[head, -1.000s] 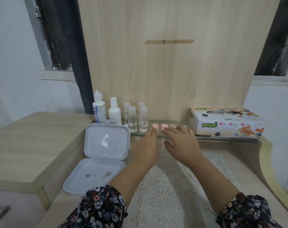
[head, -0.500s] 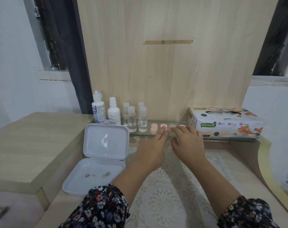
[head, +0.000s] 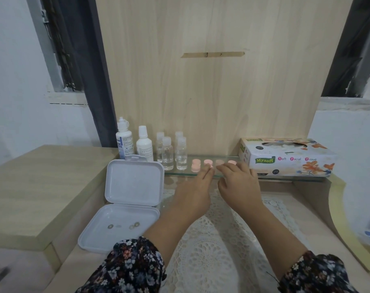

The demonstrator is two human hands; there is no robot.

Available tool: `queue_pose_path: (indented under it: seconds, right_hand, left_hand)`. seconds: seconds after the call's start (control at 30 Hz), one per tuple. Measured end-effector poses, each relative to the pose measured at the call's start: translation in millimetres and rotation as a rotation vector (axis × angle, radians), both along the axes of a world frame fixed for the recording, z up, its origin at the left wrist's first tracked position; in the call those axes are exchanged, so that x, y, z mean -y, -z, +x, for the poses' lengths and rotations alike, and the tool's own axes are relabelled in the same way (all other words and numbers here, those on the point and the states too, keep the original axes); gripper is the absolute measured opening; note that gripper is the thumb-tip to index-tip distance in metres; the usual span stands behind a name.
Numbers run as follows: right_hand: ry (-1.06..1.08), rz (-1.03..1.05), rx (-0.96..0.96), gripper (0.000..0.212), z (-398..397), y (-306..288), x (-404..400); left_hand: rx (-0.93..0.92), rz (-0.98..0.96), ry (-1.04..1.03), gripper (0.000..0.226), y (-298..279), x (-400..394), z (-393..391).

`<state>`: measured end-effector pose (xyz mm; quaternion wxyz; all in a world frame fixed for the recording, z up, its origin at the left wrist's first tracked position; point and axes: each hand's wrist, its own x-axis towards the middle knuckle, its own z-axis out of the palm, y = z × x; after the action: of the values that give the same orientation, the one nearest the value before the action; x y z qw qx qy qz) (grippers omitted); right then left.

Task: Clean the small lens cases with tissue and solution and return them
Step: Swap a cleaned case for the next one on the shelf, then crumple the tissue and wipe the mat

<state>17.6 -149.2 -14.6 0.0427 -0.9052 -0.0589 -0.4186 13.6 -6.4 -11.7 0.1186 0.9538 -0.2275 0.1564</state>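
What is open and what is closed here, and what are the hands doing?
White plastic box: open, lid propped up, small lenses in its base.
Tissue box: opened on top, lying flat.
Two white solution bottles: capped, upright.
Clear little bottles: capped, upright.
Pink lens cases: in a row on the glass shelf.
Left hand: fingers straight, touching a case.
Right hand: fingers reaching onto the cases.

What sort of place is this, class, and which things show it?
Probably a dressing table in a home bedroom: a glass shelf holding solution bottles and small pink lens cases, a tissue box, and a lace mat on the wooden top.
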Motion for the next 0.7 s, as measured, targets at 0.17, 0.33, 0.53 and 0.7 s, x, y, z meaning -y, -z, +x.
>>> queue_pose_path:
  seconds: [0.17,0.33,0.53,0.7]
  right_hand:
    - [-0.071,0.023,0.054,0.034,-3,-1,5]
    - [-0.16,0.13,0.204,0.026,4,-26,28]
    - [0.132,0.429,-0.063,0.027,19,-70,69]
    - [0.356,0.448,-0.395,0.023,31,-95,87]
  left_hand:
    - [0.043,-0.03,0.024,0.075,3,1,0]
    - [0.372,-0.152,0.058,0.063,-8,10,0]
    - [0.547,-0.242,0.146,0.037,-40,57,4]
    - [0.275,-0.192,0.247,0.041,-49,96,22]
